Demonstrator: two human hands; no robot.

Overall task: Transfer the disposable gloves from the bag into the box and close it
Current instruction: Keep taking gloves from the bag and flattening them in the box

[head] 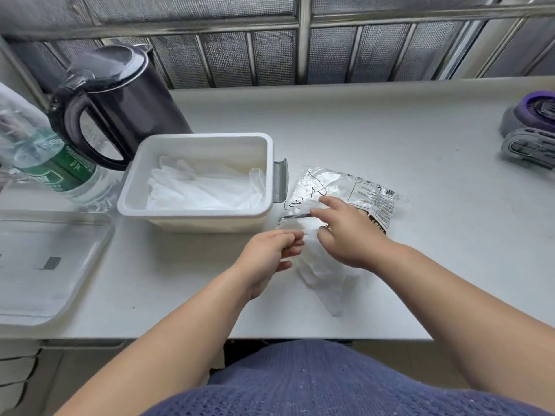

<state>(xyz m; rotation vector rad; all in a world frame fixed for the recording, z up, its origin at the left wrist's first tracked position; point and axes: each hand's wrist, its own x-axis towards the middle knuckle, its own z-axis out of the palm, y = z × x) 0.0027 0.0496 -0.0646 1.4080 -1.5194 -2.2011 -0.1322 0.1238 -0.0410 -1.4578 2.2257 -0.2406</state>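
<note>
An open white box sits left of centre with several clear disposable gloves lying inside it. To its right lies the clear printed bag, its mouth toward me. A bunch of gloves trails out of the bag's mouth toward the table's front edge. My left hand pinches the near edge of this bunch. My right hand rests over the bag's mouth with fingers spread, touching the bag and the gloves. The box's clear lid lies flat at the far left.
A dark electric kettle stands behind the box. A green-labelled plastic bottle lies at the left. Grey and purple devices sit at the right edge. A window grille runs along the back. The table's front edge is close to my body.
</note>
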